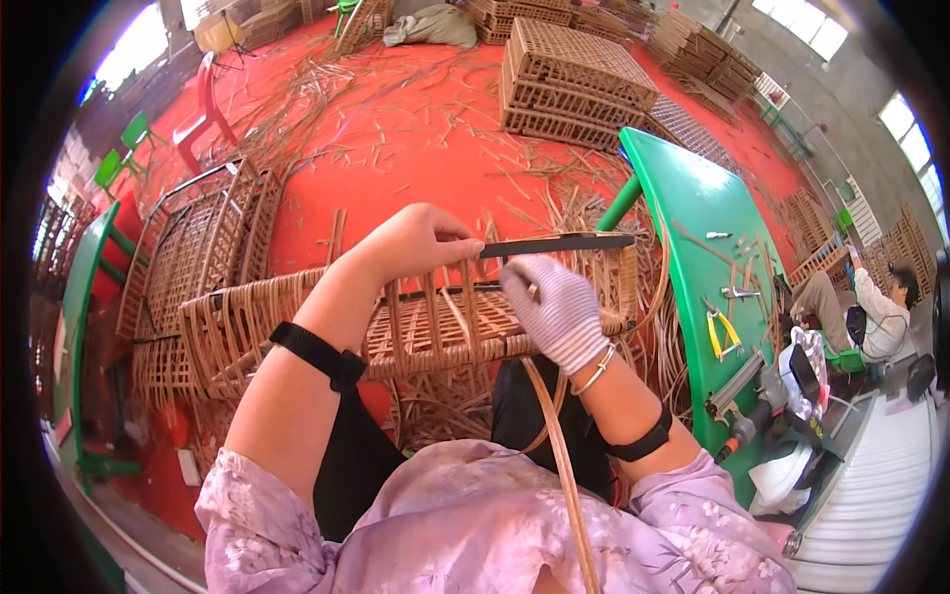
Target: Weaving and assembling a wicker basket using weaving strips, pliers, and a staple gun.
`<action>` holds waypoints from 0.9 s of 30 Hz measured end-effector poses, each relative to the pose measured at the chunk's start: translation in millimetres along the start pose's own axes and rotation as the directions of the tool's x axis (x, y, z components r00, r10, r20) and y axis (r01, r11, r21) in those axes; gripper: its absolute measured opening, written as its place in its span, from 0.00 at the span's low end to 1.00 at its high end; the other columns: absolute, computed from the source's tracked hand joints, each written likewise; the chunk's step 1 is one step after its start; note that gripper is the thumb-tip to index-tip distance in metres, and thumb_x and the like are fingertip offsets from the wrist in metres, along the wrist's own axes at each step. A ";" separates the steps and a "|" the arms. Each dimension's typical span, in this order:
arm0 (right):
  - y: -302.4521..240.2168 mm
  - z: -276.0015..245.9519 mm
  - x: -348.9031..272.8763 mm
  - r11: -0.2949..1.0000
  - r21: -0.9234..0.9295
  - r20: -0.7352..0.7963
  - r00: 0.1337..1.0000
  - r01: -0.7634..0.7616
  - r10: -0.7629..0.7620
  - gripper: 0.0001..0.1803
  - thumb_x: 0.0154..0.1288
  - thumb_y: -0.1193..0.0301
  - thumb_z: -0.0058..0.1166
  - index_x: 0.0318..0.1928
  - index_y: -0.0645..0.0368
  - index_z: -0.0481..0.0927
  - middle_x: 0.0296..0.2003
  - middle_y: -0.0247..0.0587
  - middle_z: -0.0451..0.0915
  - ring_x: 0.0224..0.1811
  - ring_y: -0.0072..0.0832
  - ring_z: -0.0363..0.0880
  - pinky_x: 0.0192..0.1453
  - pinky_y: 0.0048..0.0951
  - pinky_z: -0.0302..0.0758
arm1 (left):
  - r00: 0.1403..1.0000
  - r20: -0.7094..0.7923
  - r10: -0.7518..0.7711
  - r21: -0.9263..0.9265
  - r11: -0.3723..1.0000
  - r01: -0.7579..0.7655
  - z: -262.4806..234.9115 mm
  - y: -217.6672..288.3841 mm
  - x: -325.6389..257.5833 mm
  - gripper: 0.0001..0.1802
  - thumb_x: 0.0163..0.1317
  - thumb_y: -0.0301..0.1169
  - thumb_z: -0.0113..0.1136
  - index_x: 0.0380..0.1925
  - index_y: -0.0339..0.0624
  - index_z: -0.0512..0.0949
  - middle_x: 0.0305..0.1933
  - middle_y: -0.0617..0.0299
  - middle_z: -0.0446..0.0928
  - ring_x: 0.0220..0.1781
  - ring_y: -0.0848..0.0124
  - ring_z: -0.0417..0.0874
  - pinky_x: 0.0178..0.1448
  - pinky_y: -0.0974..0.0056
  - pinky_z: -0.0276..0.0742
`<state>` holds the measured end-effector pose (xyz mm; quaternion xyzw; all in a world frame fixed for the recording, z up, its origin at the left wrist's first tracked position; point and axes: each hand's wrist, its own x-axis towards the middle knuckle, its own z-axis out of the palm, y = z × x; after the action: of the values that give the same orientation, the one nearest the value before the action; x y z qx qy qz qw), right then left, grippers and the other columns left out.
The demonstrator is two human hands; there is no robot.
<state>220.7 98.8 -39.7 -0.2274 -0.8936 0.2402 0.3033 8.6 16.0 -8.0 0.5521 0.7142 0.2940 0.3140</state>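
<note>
A woven rattan basket lies across my lap, its open slatted side toward me. My left hand, bare, is at its far edge, with thumb and fingers pinched on the end of a dark flat strip that runs along that edge. Just below the strip, my right hand wears a striped knit glove and has its fingers curled in at the weave; what they grip is hidden. A long cane strip comes out beneath the right hand and trails down over my lap.
At right stands a green table with yellow-handled pliers and other tools. Stacked rattan crates rise beyond; more woven frames are at left. Cane scraps litter the red floor. A person sits at far right.
</note>
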 end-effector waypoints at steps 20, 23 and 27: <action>-19.1 35.5 -5.1 0.262 0.880 0.311 0.898 -0.396 0.311 0.16 0.73 0.62 0.53 0.40 0.64 0.82 0.24 0.32 0.79 0.19 0.14 0.73 0.22 0.16 0.66 | 0.966 -0.190 0.177 0.244 0.961 -0.128 13.0 7.1 -28.8 0.49 0.52 0.37 0.72 0.72 0.51 0.55 0.53 0.52 0.80 0.61 0.58 0.78 0.65 0.56 0.71; -0.3 39.3 -24.7 0.327 0.865 0.295 0.913 -0.380 0.281 0.16 0.74 0.60 0.51 0.45 0.61 0.82 0.28 0.30 0.80 0.25 0.14 0.77 0.28 0.18 0.74 | 0.833 -0.377 0.404 0.363 0.892 -0.268 28.0 2.5 -40.6 0.36 0.52 0.36 0.71 0.63 0.48 0.70 0.66 0.52 0.71 0.71 0.53 0.65 0.72 0.50 0.62; 0.0 40.9 -27.8 0.397 0.858 0.240 0.937 -0.327 0.253 0.17 0.76 0.61 0.48 0.44 0.62 0.82 0.30 0.31 0.80 0.28 0.15 0.79 0.33 0.19 0.78 | 0.853 -0.417 0.314 0.426 0.896 -0.121 47.6 8.3 -61.5 0.15 0.57 0.40 0.67 0.36 0.40 0.84 0.70 0.56 0.67 0.74 0.50 0.59 0.76 0.49 0.53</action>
<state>213.8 71.5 -80.3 -0.1787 -0.5922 0.7268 0.2984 62.3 -38.6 -23.9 0.5922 0.7440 0.3087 -0.0216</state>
